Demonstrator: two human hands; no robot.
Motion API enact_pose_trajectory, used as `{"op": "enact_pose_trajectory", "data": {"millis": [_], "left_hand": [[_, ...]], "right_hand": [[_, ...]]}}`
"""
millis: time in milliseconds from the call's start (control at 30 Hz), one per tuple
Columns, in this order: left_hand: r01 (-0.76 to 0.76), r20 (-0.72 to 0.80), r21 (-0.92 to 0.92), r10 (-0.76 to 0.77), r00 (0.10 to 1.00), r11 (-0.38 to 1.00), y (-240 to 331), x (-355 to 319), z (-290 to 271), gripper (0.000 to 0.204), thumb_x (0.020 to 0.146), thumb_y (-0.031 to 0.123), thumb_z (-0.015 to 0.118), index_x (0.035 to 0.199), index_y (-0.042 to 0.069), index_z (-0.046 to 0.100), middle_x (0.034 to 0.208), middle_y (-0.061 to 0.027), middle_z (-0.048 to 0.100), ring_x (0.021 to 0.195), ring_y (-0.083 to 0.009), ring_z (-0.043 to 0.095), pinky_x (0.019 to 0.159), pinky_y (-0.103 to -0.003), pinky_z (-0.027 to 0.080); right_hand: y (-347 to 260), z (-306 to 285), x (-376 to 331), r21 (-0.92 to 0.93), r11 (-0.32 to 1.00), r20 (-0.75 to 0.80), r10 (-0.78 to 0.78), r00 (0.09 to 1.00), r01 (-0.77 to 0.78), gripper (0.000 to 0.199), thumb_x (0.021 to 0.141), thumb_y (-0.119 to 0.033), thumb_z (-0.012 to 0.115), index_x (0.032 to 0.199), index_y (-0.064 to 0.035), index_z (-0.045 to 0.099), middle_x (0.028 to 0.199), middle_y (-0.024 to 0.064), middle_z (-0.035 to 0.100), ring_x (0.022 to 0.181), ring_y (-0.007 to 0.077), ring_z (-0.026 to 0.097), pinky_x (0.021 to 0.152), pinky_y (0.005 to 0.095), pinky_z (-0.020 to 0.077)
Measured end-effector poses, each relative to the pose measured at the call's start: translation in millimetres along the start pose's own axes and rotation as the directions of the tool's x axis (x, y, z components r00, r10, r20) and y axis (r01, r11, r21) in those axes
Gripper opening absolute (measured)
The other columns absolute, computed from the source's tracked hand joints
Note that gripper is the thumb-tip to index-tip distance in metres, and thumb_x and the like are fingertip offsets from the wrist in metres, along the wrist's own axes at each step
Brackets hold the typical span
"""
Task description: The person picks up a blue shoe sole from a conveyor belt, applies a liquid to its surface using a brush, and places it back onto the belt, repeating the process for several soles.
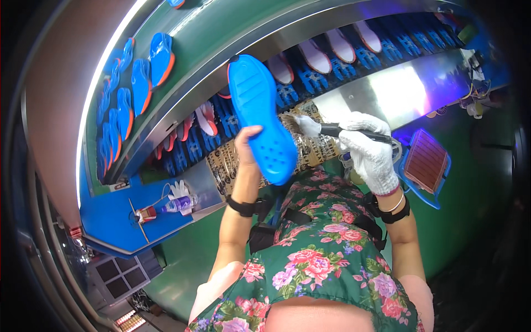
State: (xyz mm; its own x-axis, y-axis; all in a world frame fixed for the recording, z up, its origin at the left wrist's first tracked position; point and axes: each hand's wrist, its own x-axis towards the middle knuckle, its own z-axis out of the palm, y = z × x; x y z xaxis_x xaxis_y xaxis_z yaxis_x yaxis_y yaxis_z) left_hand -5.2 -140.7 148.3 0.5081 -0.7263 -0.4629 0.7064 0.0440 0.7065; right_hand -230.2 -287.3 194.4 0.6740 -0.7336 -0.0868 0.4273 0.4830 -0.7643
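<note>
My left hand [246, 148] is bare and grips a bright blue shoe sole [260, 113] with an orange edge, holding it upright with its tread side toward me. My right hand [369, 148] wears a white knit glove and holds a black-handled brush [323, 129]. The brush's bristled tip points left and sits right at the sole's right edge. Both hands are raised in front of a conveyor [310, 72] carrying soles on blue holders.
An upper green belt [182, 50] carries several blue soles with orange rims. A shiny metal panel [398, 88] lies to the right, a blue basket [425, 166] with a brown grid below it. A blue shelf [127, 213] at lower left holds a small bottle [177, 205].
</note>
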Motion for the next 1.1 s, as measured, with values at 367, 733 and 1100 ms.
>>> {"op": "enact_pose_trajectory", "data": {"millis": [367, 733, 1100], "left_hand": [[0.225, 0.504, -0.627, 0.168, 0.847, 0.746, -45, -8, 29, 0.103, 0.088, 0.087, 0.038, 0.158, 0.012, 0.034, 0.152, -0.0153, 0.048, 0.130, -0.0357, 0.054, 0.109, -0.051, 0.046], [-0.064, 0.116, -0.102, 0.075, 0.990, 0.993, -61, -29, 51, 0.101, 0.093, 0.087, 0.023, 0.161, 0.012, 0.029, 0.157, -0.0104, 0.045, 0.141, -0.0279, 0.047, 0.119, -0.047, 0.037], [-0.104, 0.097, -0.086, 0.113, 0.989, 0.991, -54, -22, 38, 0.103, 0.090, 0.091, 0.024, 0.158, 0.014, 0.034, 0.150, -0.0107, 0.051, 0.135, -0.0291, 0.053, 0.113, -0.047, 0.045]], "right_hand": [[6, 42, 14, -0.451, 0.812, 0.242, -0.287, 0.927, 0.370, 0.021, 0.082, 0.003, 0.078, 0.102, -0.0012, 0.077, 0.103, 0.0136, 0.077, 0.088, 0.0201, 0.073, 0.077, 0.0322, 0.0587], [22, 40, 20, -0.664, 0.159, 0.606, -0.458, 0.650, 0.731, 0.023, 0.081, 0.003, 0.078, 0.103, -0.0041, 0.078, 0.104, 0.0130, 0.077, 0.087, 0.0220, 0.073, 0.075, 0.0336, 0.0580], [14, 47, 22, -0.611, 0.223, 0.630, -0.445, 0.637, 0.760, 0.030, 0.078, 0.000, 0.077, 0.108, -0.0051, 0.078, 0.109, 0.0157, 0.076, 0.099, 0.0291, 0.072, 0.086, 0.0387, 0.0563]]}}
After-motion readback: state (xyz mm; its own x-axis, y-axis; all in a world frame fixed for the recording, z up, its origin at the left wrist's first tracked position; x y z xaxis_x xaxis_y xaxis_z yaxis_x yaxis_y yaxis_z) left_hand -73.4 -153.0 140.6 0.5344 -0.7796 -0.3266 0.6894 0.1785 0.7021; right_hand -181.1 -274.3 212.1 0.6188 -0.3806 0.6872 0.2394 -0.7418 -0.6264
